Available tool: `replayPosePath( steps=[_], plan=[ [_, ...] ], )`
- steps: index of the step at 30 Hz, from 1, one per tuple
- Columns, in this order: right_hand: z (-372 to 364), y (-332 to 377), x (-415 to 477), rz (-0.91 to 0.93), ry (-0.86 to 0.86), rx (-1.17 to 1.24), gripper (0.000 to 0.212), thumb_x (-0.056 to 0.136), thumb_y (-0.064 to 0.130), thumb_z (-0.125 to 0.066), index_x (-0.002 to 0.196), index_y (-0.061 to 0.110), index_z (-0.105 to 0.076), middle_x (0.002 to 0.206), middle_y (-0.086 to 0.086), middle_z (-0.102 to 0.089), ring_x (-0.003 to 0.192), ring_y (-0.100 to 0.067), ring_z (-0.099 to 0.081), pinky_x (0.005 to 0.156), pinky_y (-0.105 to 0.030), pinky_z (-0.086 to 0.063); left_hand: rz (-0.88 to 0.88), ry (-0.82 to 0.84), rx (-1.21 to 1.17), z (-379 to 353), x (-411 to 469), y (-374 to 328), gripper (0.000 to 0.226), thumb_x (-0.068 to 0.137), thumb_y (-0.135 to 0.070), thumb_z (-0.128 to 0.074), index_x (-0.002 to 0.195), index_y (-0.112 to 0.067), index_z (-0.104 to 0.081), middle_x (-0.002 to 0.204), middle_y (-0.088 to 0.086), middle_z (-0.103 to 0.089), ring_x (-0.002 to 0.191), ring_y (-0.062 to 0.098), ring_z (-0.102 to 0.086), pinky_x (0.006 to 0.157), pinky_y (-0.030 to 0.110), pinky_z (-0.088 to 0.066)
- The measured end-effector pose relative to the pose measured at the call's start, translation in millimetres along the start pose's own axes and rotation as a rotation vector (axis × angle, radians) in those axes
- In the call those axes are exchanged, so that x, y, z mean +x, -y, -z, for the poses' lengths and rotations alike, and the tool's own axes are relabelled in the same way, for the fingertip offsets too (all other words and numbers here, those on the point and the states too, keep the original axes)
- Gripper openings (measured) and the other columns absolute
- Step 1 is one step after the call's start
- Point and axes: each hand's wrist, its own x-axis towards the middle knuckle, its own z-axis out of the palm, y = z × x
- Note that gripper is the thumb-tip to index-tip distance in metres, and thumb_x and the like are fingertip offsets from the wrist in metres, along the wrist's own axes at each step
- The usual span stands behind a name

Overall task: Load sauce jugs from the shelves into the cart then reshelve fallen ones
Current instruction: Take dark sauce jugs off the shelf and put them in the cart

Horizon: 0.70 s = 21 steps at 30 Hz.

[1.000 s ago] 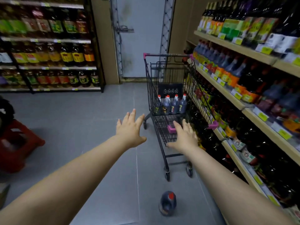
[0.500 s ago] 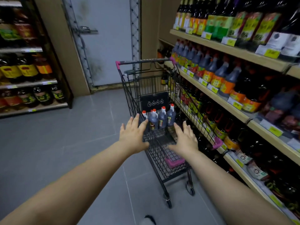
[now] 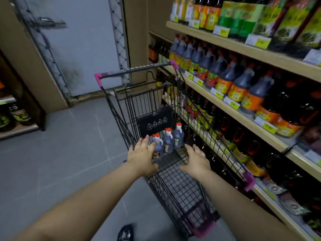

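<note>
Jugs (image 3: 168, 143) stand upright at the cart's (image 3: 147, 101) far end. Our left hand (image 3: 141, 154) and right hand (image 3: 197, 160) reach in, fingers spread, holding nothing. We should probably grip each by its handle, keeping neighbours from tipping.

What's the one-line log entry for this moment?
left hand: open, at sauce jugs | right hand: open, over cart basket | sauce jugs: upright at cart's handle end | holding: nothing

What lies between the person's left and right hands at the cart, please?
In the head view, only the bare wire floor of the cart lies between the left hand and the right hand; the sauce jugs stand just beyond the gap.
</note>
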Motion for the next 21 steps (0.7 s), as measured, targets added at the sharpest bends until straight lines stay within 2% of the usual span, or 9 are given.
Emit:
replayPosePath(
  steps=[6,10,13,14,16,17,19,21],
  plan=[
    [-8.8,20.2,62.9,-0.165,-0.044,0.06,0.084,0.077,0.043,-0.07,0.145,0.028,-0.024,0.154,-0.005,-0.024,0.138,-0.028,-0.028,0.106,-0.042,-0.035,-0.15,0.084,-0.009,11.6,88.1,35.9,0.084,0.083,-0.047,-0.056,0.152,-0.027,-0.011,0.161,0.005,0.002,0.147,0.028,-0.009,0.116,0.046,-0.021],
    [-10.7,24.9,96.8,-0.27,-0.113,0.183,0.071,0.08,0.041,-0.066,0.14,0.025,-0.033,0.143,-0.004,-0.037,0.128,-0.028,-0.039,0.099,-0.039,-0.043,-0.189,0.215,-0.14,13.2,143.3,42.7,0.076,0.082,-0.04,-0.06,0.147,-0.024,-0.024,0.154,0.007,-0.02,0.138,0.03,-0.031,0.107,0.039,-0.035],
    [-11.5,20.1,122.3,-0.344,-0.16,0.305,0.063,0.084,0.039,-0.063,0.138,0.021,-0.037,0.137,-0.007,-0.042,0.121,-0.028,-0.047,0.094,-0.038,-0.046,-0.163,0.315,-0.383,8.7,180.2,36.6,0.043,0.084,-0.029,-0.063,0.124,-0.02,-0.048,0.121,0.005,-0.048,0.109,0.023,-0.053,0.084,0.027,-0.042],
    [-12.5,17.0,131.5,-0.363,-0.17,0.331,0.063,0.085,0.039,-0.062,0.139,0.02,-0.036,0.137,-0.008,-0.041,0.119,-0.028,-0.049,0.093,-0.039,-0.047,-0.149,0.343,-0.461,3.7,192.3,33.4,0.029,0.086,-0.025,-0.061,0.113,-0.02,-0.051,0.107,0.002,-0.052,0.097,0.019,-0.056,0.077,0.025,-0.04],
    [-15.7,9.3,151.0,-0.403,-0.188,0.387,0.063,0.087,0.038,-0.061,0.14,0.019,-0.033,0.137,-0.01,-0.041,0.115,-0.029,-0.052,0.09,-0.04,-0.049,-0.118,0.424,-0.532,-15.6,219.5,26.3,0.009,0.089,-0.021,-0.059,0.097,-0.02,-0.054,0.085,-0.004,-0.056,0.079,0.012,-0.056,0.072,0.024,-0.042],
    [-18.4,4.1,161.3,-0.423,-0.194,0.415,0.063,0.087,0.037,-0.062,0.14,0.019,-0.033,0.136,-0.01,-0.042,0.112,-0.029,-0.054,0.087,-0.038,-0.049,-0.108,0.466,-0.52,-25.3,231.7,21.7,0.007,0.088,-0.024,-0.059,0.094,-0.02,-0.058,0.082,-0.002,-0.058,0.077,0.012,-0.058,0.072,0.027,-0.046],
    [-25.7,-8.8,182.7,-0.45,-0.192,0.456,0.061,0.087,0.036,-0.063,0.138,0.018,-0.036,0.134,-0.01,-0.043,0.107,-0.028,-0.055,0.08,-0.033,-0.047,-0.05,0.547,-0.499,-57.3,263.8,13.0,0.021,0.085,-0.032,-0.062,0.101,-0.019,-0.061,0.084,0.002,-0.061,0.078,0.017,-0.06,0.068,0.032,-0.05],
    [-34.1,-23.3,203.8,-0.468,-0.184,0.486,0.059,0.087,0.035,-0.064,0.137,0.018,-0.039,0.133,-0.01,-0.045,0.106,-0.028,-0.055,0.078,-0.03,-0.044,0.056,0.606,-0.517,-80.9,290.0,3.9,0.018,0.084,-0.031,-0.06,0.09,-0.014,-0.058,0.076,0.005,-0.053,0.067,0.018,-0.05,0.059,0.028,-0.04]
  ],
)
